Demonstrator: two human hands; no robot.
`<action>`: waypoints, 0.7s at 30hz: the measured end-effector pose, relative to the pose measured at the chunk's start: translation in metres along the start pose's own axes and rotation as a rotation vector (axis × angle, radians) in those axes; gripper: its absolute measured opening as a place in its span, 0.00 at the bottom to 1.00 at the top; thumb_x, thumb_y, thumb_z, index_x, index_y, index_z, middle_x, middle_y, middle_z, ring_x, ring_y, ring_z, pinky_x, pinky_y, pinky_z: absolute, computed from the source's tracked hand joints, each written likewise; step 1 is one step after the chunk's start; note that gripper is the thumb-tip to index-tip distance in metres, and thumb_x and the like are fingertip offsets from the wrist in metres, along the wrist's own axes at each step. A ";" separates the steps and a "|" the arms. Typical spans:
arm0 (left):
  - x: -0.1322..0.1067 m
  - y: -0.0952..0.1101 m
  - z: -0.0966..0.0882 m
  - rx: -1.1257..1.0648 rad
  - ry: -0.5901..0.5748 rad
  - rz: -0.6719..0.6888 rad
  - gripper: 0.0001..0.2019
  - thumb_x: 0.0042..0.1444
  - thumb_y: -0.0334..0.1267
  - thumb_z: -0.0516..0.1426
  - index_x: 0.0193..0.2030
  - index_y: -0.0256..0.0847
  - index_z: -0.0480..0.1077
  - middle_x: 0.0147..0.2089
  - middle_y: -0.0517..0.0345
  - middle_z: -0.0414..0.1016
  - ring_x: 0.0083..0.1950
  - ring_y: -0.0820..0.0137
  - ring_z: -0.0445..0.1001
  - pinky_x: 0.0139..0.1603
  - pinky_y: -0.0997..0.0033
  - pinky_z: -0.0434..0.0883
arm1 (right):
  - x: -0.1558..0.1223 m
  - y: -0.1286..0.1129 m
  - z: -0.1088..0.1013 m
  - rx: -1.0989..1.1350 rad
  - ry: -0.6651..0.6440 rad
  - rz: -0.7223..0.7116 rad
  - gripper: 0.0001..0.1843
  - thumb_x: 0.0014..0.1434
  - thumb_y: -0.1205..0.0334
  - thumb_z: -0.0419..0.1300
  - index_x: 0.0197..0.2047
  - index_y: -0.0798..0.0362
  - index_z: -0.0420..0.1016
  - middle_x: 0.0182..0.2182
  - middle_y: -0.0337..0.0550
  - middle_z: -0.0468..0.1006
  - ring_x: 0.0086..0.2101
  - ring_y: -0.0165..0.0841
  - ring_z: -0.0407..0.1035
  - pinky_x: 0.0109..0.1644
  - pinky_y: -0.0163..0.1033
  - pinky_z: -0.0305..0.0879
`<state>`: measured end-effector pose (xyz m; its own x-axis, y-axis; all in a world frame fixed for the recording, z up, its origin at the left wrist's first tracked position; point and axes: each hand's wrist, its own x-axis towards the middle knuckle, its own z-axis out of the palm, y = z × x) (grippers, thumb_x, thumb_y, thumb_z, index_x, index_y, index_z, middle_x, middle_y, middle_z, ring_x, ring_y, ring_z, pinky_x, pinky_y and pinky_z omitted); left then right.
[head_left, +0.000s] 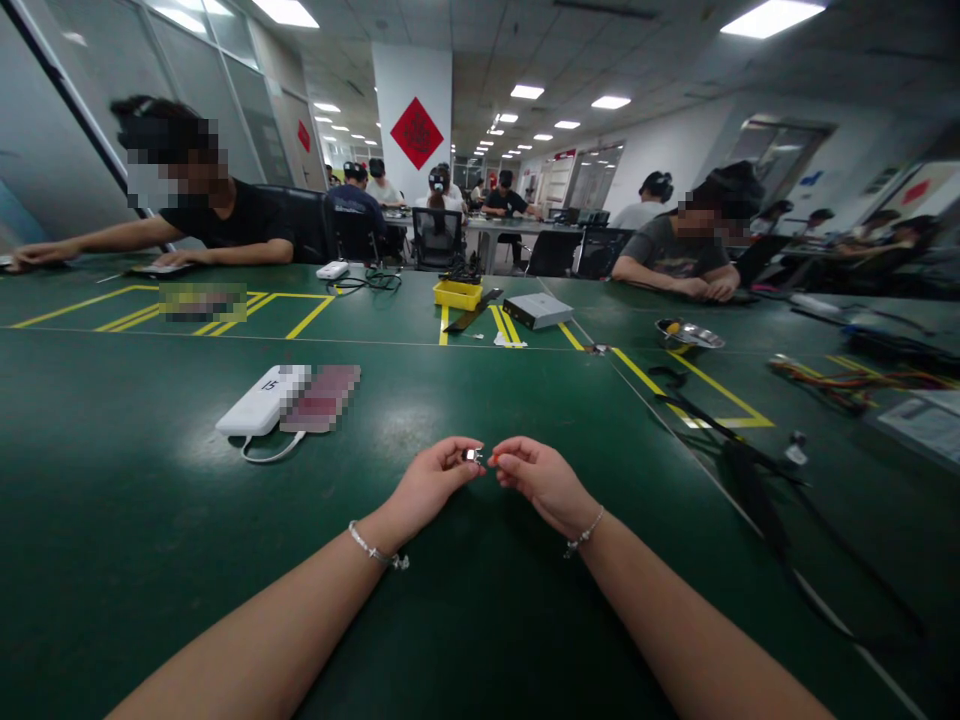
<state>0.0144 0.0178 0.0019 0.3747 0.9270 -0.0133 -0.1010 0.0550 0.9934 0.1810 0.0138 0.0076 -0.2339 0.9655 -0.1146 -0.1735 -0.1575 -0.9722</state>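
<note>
Above the green table (390, 620), my left hand (429, 488) pinches a small silver-and-dark component (472, 456) between thumb and fingers. Thin pin-like ends stick out of its right side; its exact kind is too small to make out. Just across a narrow gap, my right hand (546, 488) has thumb and forefinger closed on a tiny orange-red piece (493, 460), mostly covered by the fingertips. The two pieces face each other and appear apart. Both wrists wear bracelets.
Left of my hands lie a white power bank (259, 402) and its cable (271, 460). Farther back stand a yellow bin (457, 295) and a grey box (537, 310). A metal dish (694, 337) and black straps (750, 490) lie right. Two people sit opposite.
</note>
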 end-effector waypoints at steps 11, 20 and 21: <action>-0.003 0.003 0.003 0.279 0.009 0.062 0.13 0.52 0.40 0.51 0.41 0.38 0.68 0.35 0.56 0.73 0.37 0.71 0.69 0.40 0.70 0.65 | 0.003 0.010 0.000 0.297 -0.055 0.056 0.11 0.44 0.59 0.63 0.31 0.54 0.69 0.24 0.36 0.71 0.25 0.24 0.64 0.32 0.34 0.61; 0.000 -0.003 0.001 0.398 0.055 0.095 0.13 0.50 0.39 0.52 0.42 0.38 0.68 0.31 0.58 0.71 0.30 0.73 0.66 0.31 0.74 0.63 | 0.006 0.012 -0.002 0.280 -0.017 0.060 0.11 0.40 0.64 0.65 0.30 0.55 0.72 0.27 0.38 0.73 0.26 0.24 0.65 0.34 0.35 0.62; 0.000 -0.003 0.000 0.396 0.059 0.087 0.13 0.50 0.38 0.53 0.42 0.38 0.68 0.30 0.58 0.70 0.30 0.73 0.65 0.30 0.74 0.63 | 0.006 0.012 -0.002 0.284 -0.018 0.057 0.12 0.40 0.65 0.65 0.31 0.55 0.71 0.27 0.37 0.73 0.26 0.24 0.65 0.35 0.34 0.62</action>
<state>0.0151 0.0180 -0.0008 0.3258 0.9422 0.0781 0.2368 -0.1613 0.9581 0.1796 0.0185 -0.0057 -0.2672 0.9501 -0.1612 -0.4199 -0.2654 -0.8679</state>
